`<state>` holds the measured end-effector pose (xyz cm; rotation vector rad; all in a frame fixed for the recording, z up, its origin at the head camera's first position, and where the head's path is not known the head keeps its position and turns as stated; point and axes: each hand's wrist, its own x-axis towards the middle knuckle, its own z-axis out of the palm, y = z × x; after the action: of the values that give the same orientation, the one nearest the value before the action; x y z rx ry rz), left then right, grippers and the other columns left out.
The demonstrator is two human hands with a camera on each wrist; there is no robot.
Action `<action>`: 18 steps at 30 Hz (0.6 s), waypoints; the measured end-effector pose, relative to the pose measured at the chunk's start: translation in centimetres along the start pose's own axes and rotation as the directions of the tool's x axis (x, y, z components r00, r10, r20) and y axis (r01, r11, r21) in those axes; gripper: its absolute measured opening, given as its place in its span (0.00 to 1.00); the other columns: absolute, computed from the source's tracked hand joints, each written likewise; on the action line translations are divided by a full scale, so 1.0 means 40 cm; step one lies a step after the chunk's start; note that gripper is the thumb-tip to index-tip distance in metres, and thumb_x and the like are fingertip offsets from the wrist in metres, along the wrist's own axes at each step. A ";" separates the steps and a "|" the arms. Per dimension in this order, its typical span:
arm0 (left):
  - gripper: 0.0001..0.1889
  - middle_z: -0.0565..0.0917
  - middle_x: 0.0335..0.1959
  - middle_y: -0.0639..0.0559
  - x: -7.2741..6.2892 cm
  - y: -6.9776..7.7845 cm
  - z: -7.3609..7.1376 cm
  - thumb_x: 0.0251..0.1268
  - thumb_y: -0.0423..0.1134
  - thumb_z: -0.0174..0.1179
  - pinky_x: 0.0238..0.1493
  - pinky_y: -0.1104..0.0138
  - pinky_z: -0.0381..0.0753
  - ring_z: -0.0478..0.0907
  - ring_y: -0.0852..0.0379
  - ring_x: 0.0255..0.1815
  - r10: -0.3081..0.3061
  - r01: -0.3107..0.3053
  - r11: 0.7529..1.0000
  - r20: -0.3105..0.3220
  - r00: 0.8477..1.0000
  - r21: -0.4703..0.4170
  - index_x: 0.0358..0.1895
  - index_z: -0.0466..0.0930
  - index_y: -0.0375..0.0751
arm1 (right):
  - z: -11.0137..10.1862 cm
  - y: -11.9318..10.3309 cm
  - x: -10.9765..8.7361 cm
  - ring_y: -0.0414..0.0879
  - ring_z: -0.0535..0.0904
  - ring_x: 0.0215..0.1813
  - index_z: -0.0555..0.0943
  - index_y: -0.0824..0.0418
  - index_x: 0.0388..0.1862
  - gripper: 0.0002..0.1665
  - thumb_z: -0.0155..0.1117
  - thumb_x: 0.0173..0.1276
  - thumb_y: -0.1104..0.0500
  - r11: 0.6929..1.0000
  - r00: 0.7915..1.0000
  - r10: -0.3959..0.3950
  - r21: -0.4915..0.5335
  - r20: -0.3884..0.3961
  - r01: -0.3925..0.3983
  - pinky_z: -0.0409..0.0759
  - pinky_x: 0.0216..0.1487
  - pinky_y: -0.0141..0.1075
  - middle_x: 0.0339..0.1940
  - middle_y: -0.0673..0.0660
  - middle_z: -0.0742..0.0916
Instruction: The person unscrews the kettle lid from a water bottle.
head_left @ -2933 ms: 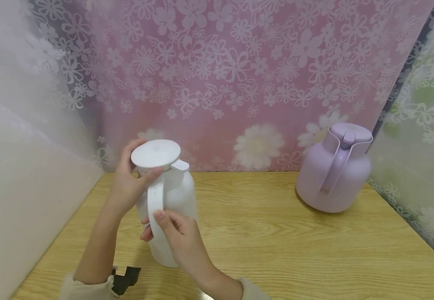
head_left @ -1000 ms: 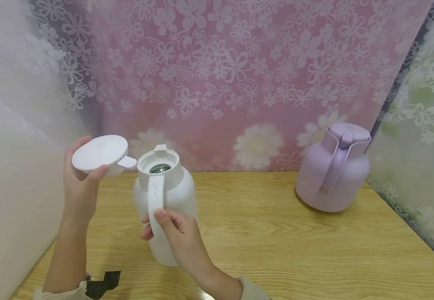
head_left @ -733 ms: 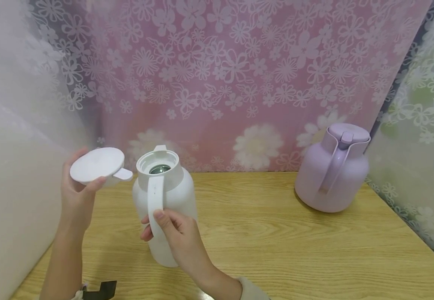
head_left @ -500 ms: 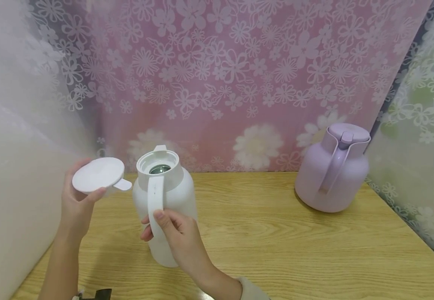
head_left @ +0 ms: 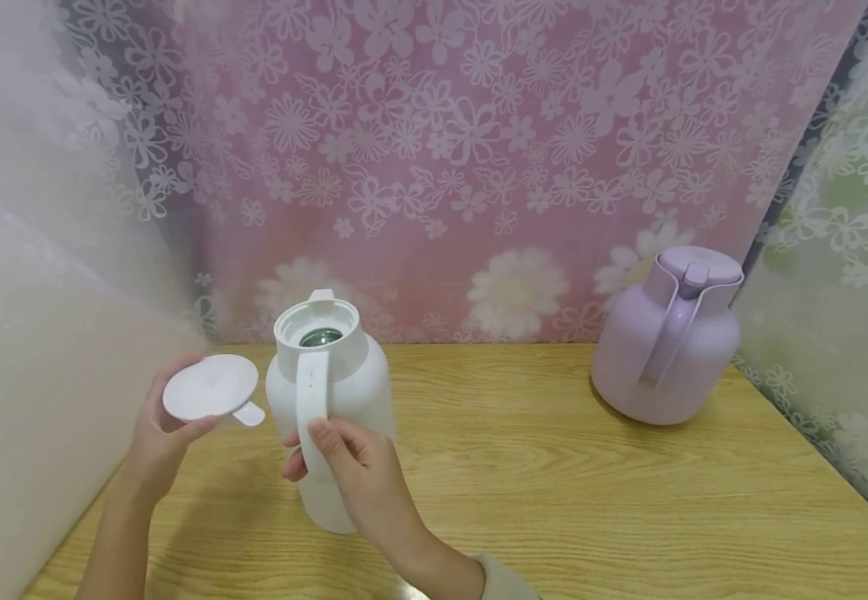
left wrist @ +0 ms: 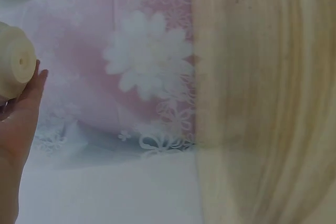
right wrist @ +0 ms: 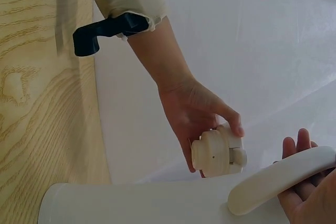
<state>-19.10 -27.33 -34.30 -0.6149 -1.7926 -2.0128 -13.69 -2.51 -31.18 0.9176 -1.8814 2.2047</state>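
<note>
A white vacuum jug [head_left: 362,383] stands on the wooden table, its round mouth uncovered and a dark lining showing inside. My right hand [head_left: 369,479] grips the jug's handle [head_left: 312,392], thumb on the near side and fingers wrapped behind. Left of the jug, my left hand [head_left: 159,437] holds the white lid [head_left: 211,388] by its edge, above the table, thumb in front. The lid's tab [head_left: 249,414] points toward the jug. From the right wrist view, the lid's stepped underside plug [right wrist: 210,153] shows between the left thumb and fingers.
A lilac jug [head_left: 666,350] with its lid on stands at the back right of the table [head_left: 554,483]. A pale wall [head_left: 43,333] rises close on the left, and a pink floral curtain [head_left: 434,167] hangs behind the table.
My left hand has lifted the lid off the white jug and carried it left, then lowered it toward the table. The right hand keeps its grip on the handle.
</note>
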 end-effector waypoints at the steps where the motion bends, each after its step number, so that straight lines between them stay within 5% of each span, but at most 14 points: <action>1: 0.36 0.65 0.57 0.49 -0.003 -0.007 -0.004 0.51 0.13 0.50 0.48 0.74 0.71 0.68 0.58 0.52 0.004 -0.003 0.999 0.007 1.000 -0.032 0.66 0.59 0.39 | 0.000 0.000 0.000 0.43 0.82 0.31 0.81 0.66 0.37 0.18 0.46 0.74 0.57 1.000 1.000 0.001 0.000 -0.001 -0.001 0.79 0.40 0.41 0.25 0.62 0.85; 10: 0.30 0.67 0.57 0.46 -0.018 -0.064 -0.043 0.63 0.22 0.45 0.54 0.70 0.67 0.69 0.56 0.52 0.085 -0.030 0.942 0.150 0.985 -0.335 0.69 0.52 0.36 | 0.000 0.001 0.000 0.43 0.82 0.31 0.81 0.66 0.37 0.18 0.46 0.74 0.57 1.000 1.000 0.004 0.003 0.001 -0.004 0.78 0.40 0.38 0.25 0.62 0.85; 18: 0.26 0.71 0.57 0.50 -0.017 -0.086 -0.054 0.66 0.27 0.38 0.55 0.69 0.64 0.70 0.58 0.53 0.115 -0.016 0.909 0.214 0.970 -0.416 0.68 0.55 0.39 | 0.000 0.001 0.000 0.43 0.82 0.31 0.81 0.66 0.37 0.18 0.46 0.74 0.57 1.000 1.000 0.003 0.006 0.003 -0.003 0.78 0.41 0.38 0.25 0.62 0.85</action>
<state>-20.59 -29.08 -37.75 -1.0640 -1.4375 -2.3725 -13.71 -2.51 -31.23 0.9206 -1.8797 2.2130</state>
